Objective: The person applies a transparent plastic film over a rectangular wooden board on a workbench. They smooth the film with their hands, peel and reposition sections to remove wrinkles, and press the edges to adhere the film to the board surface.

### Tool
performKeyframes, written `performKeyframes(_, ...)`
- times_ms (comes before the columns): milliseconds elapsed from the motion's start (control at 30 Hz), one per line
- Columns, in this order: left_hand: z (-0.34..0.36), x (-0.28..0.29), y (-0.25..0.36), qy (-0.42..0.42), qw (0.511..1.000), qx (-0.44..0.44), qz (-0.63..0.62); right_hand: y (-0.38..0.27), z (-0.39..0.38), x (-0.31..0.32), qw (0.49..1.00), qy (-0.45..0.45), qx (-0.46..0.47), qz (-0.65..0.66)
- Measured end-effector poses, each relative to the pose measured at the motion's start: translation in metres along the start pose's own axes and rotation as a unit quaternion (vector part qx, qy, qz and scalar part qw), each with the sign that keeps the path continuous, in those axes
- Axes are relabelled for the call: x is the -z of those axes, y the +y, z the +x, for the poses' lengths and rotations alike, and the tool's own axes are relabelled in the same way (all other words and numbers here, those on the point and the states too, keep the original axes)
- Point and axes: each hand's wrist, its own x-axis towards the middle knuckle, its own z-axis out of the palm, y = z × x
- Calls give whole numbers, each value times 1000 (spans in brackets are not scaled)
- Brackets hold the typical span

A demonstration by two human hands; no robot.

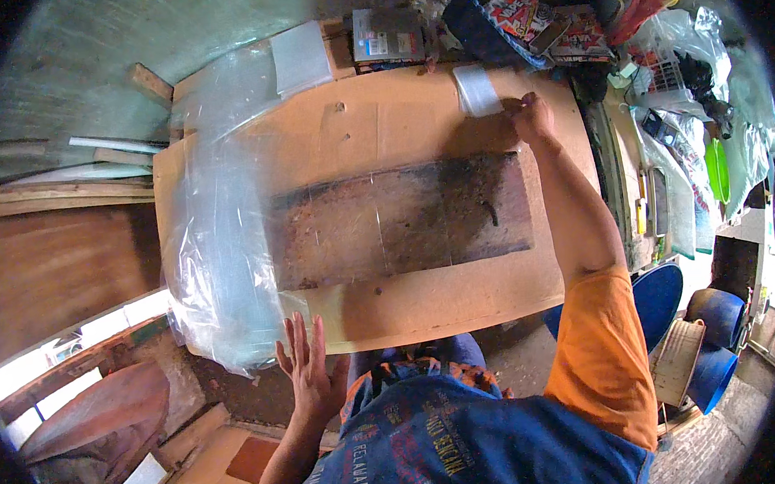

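A large cardboard board [427, 306] lies on the work surface, with a long dark, stained strip [377, 220] across its middle. Crumpled clear plastic sheeting [219, 243] covers its left side. At the back right my right hand [533, 119] has its fingers curled just beside a small white sheet [478, 91]; whatever may be in them cannot be made out. My left hand [311, 362] is raised at the near edge, beside the plastic, fingers spread and empty.
A blue basket with packets [471, 19], a grey flat pack [386, 36] and a white sheet [299, 57] line the back. Plastic bags [677, 42] and tools crowd the right side, with blue plastic containers [715, 377] below. Wooden planks [65, 198] lie at left.
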Motion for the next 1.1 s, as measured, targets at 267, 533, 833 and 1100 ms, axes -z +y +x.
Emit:
performKeyframes(267, -1, 4, 5, -3, 1000, -16, -6, 21, 9, -14, 999, -2, 31, 13)
performKeyframes(533, 0, 17, 18, -22, 999, -24, 25, -7, -25, 46, 986, 122, 54, 100)
performKeyframes(833, 16, 17, 39, -20, 983, -95, -155, -70, -177, 177, 744, -24, 27, 667)
performKeyframes(1100, 28, 26, 76, -209, 755, -54, -619, -135, -363, 179, 628, -329, -87, 700)
